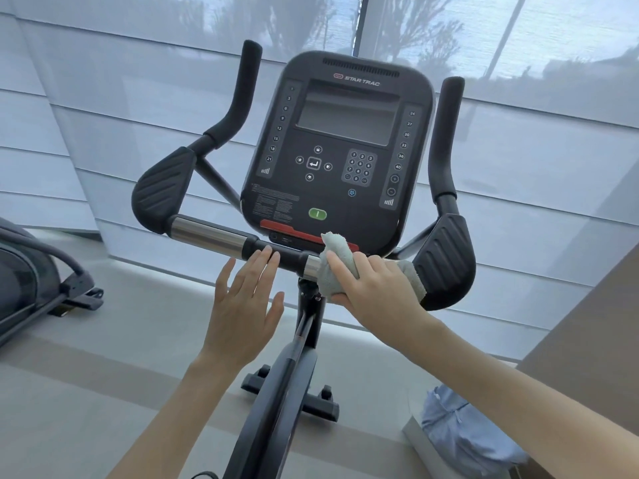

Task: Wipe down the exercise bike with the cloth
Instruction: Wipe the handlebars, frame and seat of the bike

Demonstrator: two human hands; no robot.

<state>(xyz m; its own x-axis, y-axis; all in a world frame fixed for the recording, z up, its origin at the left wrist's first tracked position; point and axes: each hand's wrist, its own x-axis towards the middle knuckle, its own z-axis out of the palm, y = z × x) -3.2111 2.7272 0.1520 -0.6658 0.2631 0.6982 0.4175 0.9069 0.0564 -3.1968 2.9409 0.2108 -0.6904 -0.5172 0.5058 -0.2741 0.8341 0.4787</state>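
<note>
two hands are up at the handlebar (221,236) of the exercise bike (340,146), and i read the whole move off that bar's long axis, which runs left to right just under the console (345,133). my right hand (377,288) has its fingers curled shut around the cloth (333,267), wrapped over the bar's right steel section, beside the right elbow pad (446,261). my left hand (243,299) is spread flat and holds nothing, fingertips (266,252) touching the black centre collar. the unwiped bar lies to the left of the cloth, so i judge the right hand should slide leftward along it.
</note>
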